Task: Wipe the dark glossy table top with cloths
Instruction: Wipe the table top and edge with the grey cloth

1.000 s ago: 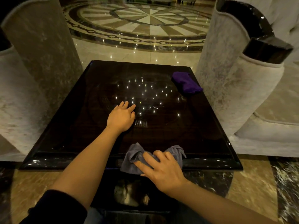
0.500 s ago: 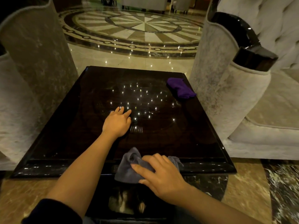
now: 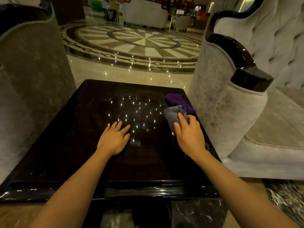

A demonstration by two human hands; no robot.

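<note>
The dark glossy table top (image 3: 69, 145) fills the middle of the view and mirrors many ceiling lights. My left hand (image 3: 113, 139) lies flat on it near the centre, fingers apart, holding nothing. My right hand (image 3: 189, 134) presses a grey cloth (image 3: 172, 115) onto the table near its right edge; the cloth sticks out beyond my fingertips. A purple cloth (image 3: 178, 100) lies bunched at the far right corner, just behind the grey one and touching it.
A pale upholstered armchair (image 3: 238, 104) with black glossy arm trim stands close against the table's right side. Another grey upholstered chair (image 3: 29, 76) flanks the left. Polished marble floor (image 3: 131, 74) with a round inlay stretches beyond the far edge.
My right hand has carried the grey cloth from the table's near edge up along the right side to the purple cloth. The view has tilted upward. My left hand stays put.
</note>
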